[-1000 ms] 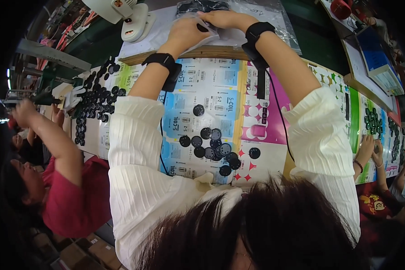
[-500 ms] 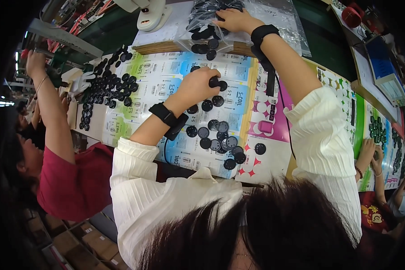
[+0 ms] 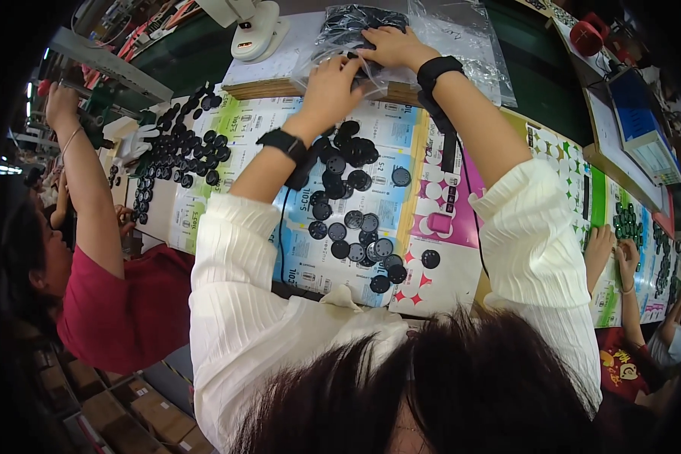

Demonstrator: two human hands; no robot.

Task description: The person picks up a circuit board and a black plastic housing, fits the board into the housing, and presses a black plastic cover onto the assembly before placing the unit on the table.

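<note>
A clear plastic bag (image 3: 361, 19) full of black round discs lies on the raised white shelf, its mouth hanging over the wooden edge. My right hand (image 3: 396, 47) grips the bag from above, its fingers bent into the film. At the mouth, my left hand (image 3: 330, 92) has its fingers curled over the film; some fingertips are hidden there. Below the hands, a loose pile of black discs (image 3: 358, 151) lies on the printed sheets (image 3: 303, 253). Nearer me are more discs (image 3: 369, 222), some showing holes in their faces. I wear a black band on each wrist.
Many black discs (image 3: 185, 151) cover the left of the bench, beside a co-worker in a red sleeve (image 3: 91, 204). A white device (image 3: 257, 34) stands on the shelf. A pink case (image 3: 440, 222) and a lone disc (image 3: 430, 259) lie right. Another person's hands (image 3: 614, 250) work farther right.
My left hand has risen from the discs on the sheets to the bag's mouth. More discs now lie on the sheets below the bag. My right hand stays on the bag.
</note>
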